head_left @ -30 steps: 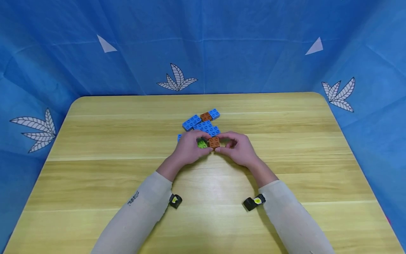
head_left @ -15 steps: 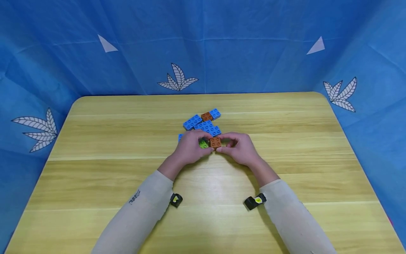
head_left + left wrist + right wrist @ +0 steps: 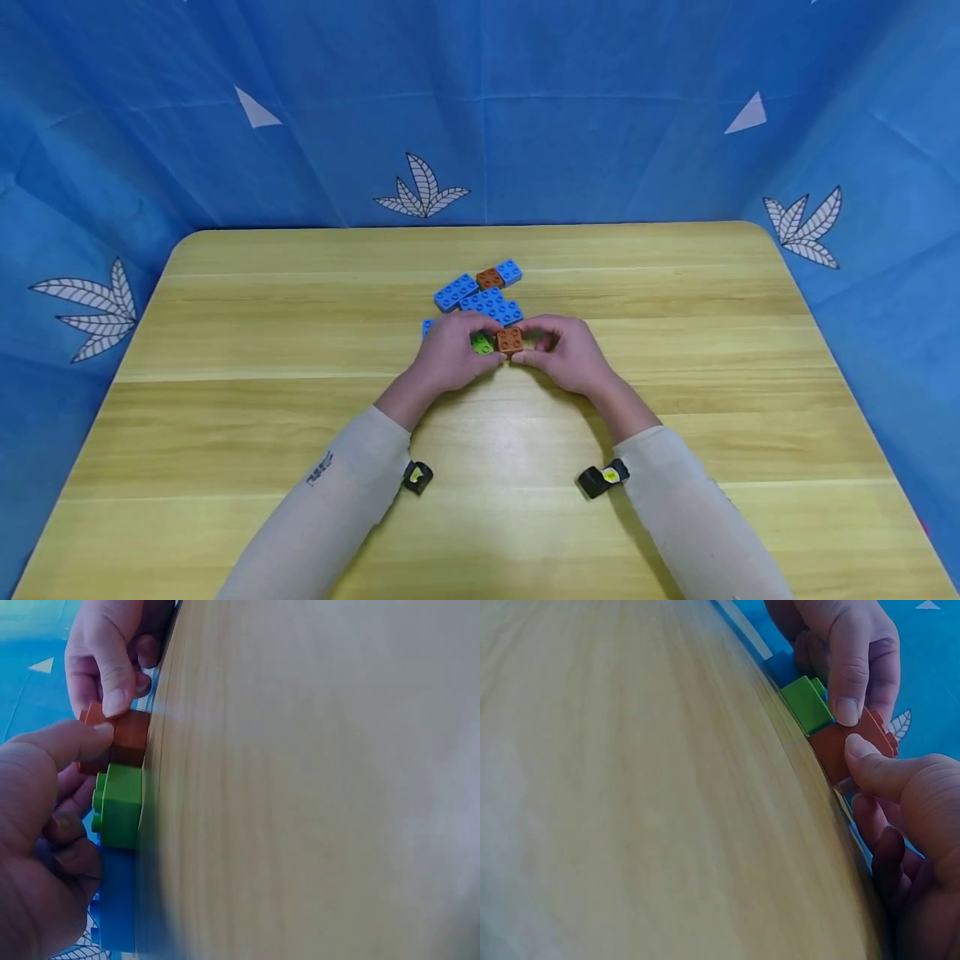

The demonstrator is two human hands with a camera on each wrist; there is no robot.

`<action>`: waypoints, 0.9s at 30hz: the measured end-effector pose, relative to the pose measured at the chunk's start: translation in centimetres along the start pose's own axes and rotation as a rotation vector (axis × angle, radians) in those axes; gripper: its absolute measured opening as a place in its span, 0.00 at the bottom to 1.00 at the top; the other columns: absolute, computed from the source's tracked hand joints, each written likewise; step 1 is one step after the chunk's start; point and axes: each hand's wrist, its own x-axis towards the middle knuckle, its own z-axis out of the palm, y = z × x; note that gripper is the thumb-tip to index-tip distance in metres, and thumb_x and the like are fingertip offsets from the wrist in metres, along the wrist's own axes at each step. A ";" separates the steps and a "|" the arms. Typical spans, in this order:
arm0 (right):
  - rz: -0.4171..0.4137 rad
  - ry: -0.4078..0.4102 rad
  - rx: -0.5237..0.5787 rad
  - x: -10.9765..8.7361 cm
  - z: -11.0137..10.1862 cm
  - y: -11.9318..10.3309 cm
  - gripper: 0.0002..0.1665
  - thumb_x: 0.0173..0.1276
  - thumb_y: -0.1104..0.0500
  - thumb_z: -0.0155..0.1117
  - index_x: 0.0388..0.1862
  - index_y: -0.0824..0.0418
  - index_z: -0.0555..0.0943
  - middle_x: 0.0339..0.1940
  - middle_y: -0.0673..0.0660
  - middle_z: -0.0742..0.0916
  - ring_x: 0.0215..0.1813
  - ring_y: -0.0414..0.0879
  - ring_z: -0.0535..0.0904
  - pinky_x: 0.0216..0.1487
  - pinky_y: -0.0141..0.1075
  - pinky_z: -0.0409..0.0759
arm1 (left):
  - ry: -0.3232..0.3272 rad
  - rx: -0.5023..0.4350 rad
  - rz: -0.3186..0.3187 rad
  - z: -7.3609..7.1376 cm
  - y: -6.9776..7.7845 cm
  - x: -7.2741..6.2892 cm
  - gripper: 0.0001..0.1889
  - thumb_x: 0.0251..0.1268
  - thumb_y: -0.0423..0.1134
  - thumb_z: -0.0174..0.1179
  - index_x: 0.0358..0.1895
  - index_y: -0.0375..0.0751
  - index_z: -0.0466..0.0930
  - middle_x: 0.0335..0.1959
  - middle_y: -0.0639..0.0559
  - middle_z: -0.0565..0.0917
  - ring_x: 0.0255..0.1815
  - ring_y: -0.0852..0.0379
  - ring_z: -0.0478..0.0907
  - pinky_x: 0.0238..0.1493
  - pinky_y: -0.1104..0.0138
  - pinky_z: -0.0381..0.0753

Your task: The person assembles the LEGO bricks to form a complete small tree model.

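Observation:
In the head view, a brown toy brick point(image 3: 509, 340) with studs on top sits between my hands. My left hand point(image 3: 450, 352) pinches it from the left with thumb and finger. From the right side, my right hand point(image 3: 564, 353) pinches the same brick. The right wrist view shows this upper brown brick point(image 3: 876, 735) stacked on a lower brown brick point(image 3: 828, 752) at the table surface. Beside the lower one stands a green brick point(image 3: 121, 806), followed by a blue brick point(image 3: 117, 900) in the left wrist view. My left hand partly hides these two from above.
Just beyond my hands lie several blue bricks point(image 3: 491, 306) close together. Farther back, a brown brick point(image 3: 490, 278) sits between a long blue brick point(image 3: 456, 292) and a small blue one point(image 3: 509, 272). A wooden table point(image 3: 225, 417) bears everything, with a blue cloth point(image 3: 570, 108) behind.

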 end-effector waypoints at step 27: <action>0.006 -0.003 -0.027 -0.2 0.1 0.1 0.23 0.57 0.59 0.80 0.51 0.62 0.86 0.26 0.49 0.84 0.27 0.45 0.79 0.31 0.38 0.77 | 0.046 -0.103 -0.028 -1.3 -0.3 0.1 0.22 0.53 0.45 0.78 0.51 0.42 0.87 0.50 0.53 0.84 0.56 0.52 0.78 0.60 0.57 0.74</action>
